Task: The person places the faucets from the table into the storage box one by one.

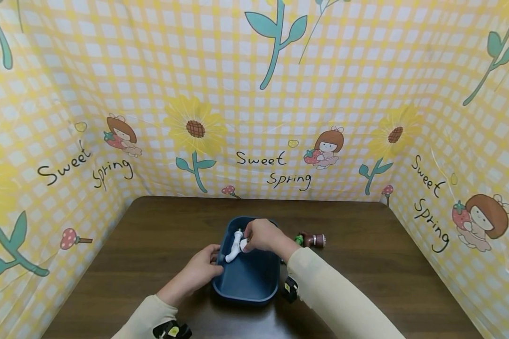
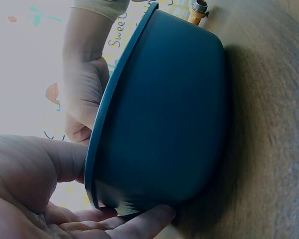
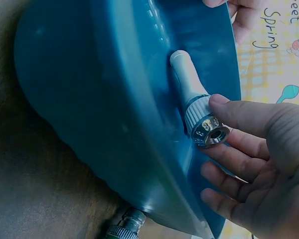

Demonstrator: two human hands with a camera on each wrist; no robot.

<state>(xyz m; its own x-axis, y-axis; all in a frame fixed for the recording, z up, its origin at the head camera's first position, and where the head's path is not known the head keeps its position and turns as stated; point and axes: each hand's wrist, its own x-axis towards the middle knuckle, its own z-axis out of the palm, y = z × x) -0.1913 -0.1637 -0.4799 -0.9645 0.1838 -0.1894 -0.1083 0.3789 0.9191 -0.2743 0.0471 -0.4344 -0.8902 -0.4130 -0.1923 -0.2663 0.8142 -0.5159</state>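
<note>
A blue plastic basin [image 1: 254, 282] stands on the brown table, and inside it lies a white tap [image 1: 234, 248] near the left wall. My right hand [image 1: 265, 235] reaches over the far part of the basin and holds the tap. In the right wrist view, the thumb presses on the tap's white ribbed collar [image 3: 198, 110], with the index finger behind it; a chrome ring forms the near end. My left hand [image 1: 201, 268] grips the basin's left rim. The left wrist view has its thumb [image 2: 70, 159] over the rim and its fingers along the outer wall.
A brown and green tap [image 1: 311, 239] with a ribbed metal end lies on the table [image 1: 356, 268] just right of the basin. Yellow checked cloth [image 1: 254, 117] with printed flowers and figures encloses the table at the back and both sides.
</note>
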